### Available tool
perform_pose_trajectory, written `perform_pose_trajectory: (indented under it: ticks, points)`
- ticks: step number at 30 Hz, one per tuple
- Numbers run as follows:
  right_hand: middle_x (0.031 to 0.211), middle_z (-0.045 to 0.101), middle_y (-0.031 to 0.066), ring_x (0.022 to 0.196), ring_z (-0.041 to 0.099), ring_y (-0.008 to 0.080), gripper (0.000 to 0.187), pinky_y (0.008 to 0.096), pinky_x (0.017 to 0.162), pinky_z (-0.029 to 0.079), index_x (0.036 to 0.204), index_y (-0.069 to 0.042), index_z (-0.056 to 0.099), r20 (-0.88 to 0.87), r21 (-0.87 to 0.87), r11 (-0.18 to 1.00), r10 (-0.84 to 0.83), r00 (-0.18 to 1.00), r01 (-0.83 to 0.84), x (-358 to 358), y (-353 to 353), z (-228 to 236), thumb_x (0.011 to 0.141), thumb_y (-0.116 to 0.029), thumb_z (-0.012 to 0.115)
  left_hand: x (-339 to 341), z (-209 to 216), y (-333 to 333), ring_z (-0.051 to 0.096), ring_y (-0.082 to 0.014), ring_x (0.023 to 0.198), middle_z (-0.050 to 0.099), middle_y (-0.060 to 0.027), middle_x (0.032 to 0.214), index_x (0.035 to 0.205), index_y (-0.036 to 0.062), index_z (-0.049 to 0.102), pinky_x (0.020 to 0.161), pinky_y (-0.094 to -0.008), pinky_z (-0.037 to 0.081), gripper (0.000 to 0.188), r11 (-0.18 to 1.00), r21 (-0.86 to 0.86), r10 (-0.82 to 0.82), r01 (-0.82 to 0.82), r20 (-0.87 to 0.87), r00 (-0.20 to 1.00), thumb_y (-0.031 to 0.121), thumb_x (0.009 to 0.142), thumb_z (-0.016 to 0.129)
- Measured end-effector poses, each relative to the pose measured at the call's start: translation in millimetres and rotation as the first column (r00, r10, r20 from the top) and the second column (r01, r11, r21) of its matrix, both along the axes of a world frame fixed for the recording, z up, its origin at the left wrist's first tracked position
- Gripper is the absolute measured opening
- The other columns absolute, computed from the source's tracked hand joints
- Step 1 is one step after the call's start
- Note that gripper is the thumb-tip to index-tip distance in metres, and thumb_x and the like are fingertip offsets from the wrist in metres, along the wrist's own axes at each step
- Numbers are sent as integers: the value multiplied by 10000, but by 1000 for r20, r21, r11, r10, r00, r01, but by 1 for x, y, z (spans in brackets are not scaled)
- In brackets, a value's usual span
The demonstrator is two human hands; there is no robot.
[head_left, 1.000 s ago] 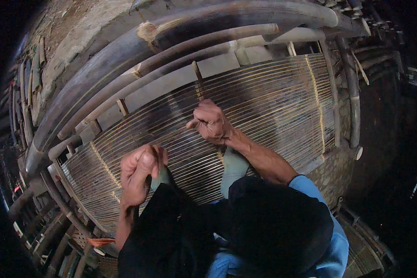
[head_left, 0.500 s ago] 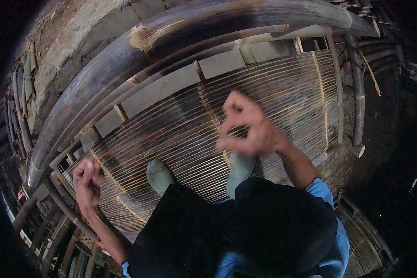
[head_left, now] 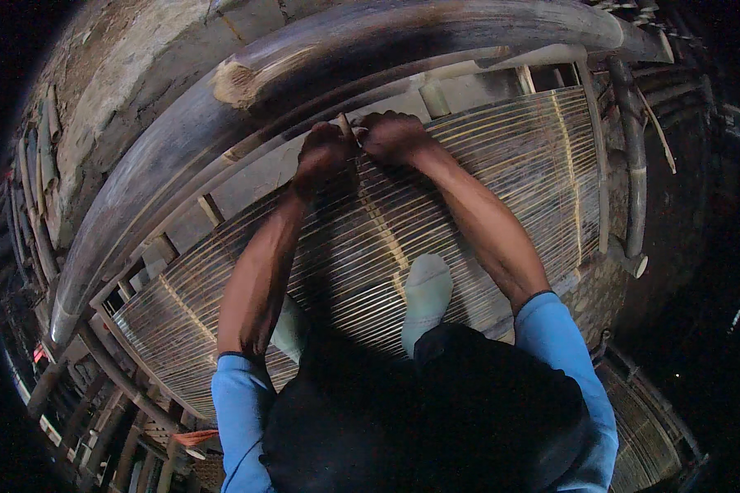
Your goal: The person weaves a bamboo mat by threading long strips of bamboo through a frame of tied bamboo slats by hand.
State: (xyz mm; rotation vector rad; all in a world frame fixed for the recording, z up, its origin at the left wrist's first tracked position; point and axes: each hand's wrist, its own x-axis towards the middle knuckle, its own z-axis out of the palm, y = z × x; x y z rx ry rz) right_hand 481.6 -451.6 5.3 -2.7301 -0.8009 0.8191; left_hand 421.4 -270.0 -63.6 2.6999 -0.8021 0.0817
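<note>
A wide mat of thin bamboo strips (head_left: 501, 189) lies in front of me, its strips running crosswise in slightly curved lines. At its far edge, on either side of the protruding end of a cross stick (head_left: 346, 127), my two hands come close together. My left hand (head_left: 324, 153) is curled shut just left of the stick end. Just right of it, my right hand (head_left: 391, 138) is closed too, fingers bent toward the stick. Both hands are dark and the fingertips are partly hidden, so what they pinch cannot be made out.
Beyond the mat runs a thick bamboo pole (head_left: 436, 33). A concrete ledge (head_left: 140, 90) lies past it at the far left. My feet in pale socks (head_left: 427, 300) rest on the mat. Bamboo poles (head_left: 635, 181) border the right side, and more lie at the lower left.
Both hands were apart over the mat, the left one low at the left and the right one near the middle. They have moved to meet at the far edge. My right foot shows more.
</note>
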Motion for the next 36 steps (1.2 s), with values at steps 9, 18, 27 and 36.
perform_pose_trajectory:
  ticks: [9,18,27,36]
  points:
    - [1178,593,204,1204,531,322,151,401,1027,413,939,-39,687,307,558,824,-94,947,-100,-44,-31,63,914,-162,604,-29,27,16,641,-337,977,690,-139,1029,1067,78,687,877,-422,518,320,863,-297,392,-409,-116,913,125,754,637]
    - [789,714,90,664,675,227,135,430,862,554,794,-68,707,-224,939,-126,484,846,320,-117,-128,231,893,-144,654,-77,135,-37,606,-345,1104,661,-150,1113,1067,64,681,1010,-475,456,262,866,-475,111,-158,-125,986,179,832,693]
    - [1080,720,125,1012,667,209,385,346,930,487,1160,-1,673,-264,685,688,-70,962,238,5,-74,132,995,-333,567,-174,191,4,680,-256,902,700,-156,881,948,-46,668,1097,-518,406,219,440,-690,45,-574,-622,782,150,981,577]
    - [1146,692,174,1049,650,308,491,390,948,463,1181,-88,686,-329,313,948,55,943,54,28,15,-1,960,-495,523,-220,214,52,543,-109,751,649,-37,911,1005,19,655,637,-292,408,186,-206,-357,263,-911,-917,300,179,999,562]
